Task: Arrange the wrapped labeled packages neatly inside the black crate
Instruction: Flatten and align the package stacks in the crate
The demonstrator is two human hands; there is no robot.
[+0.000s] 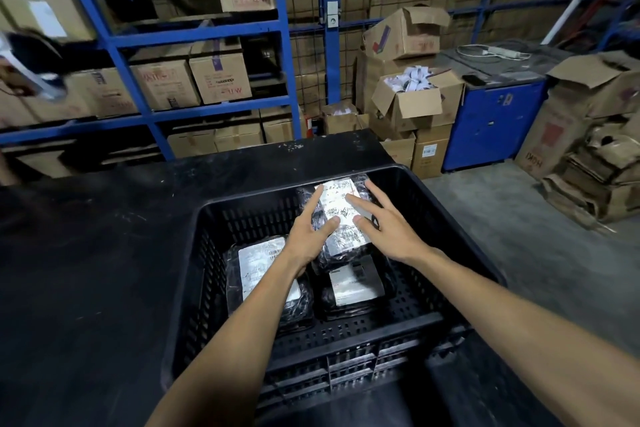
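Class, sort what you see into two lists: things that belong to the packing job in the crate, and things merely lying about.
Part of the job:
black crate
top package
left package
lower package
left hand
right hand

Lying about:
open carton of white items
blue cabinet
phone
power strip
flattened cardboard

A warehouse: blue steel racks (145, 38) stacked with cardboard boxes (221, 78), more cartons piled on the concrete floor (540, 246).
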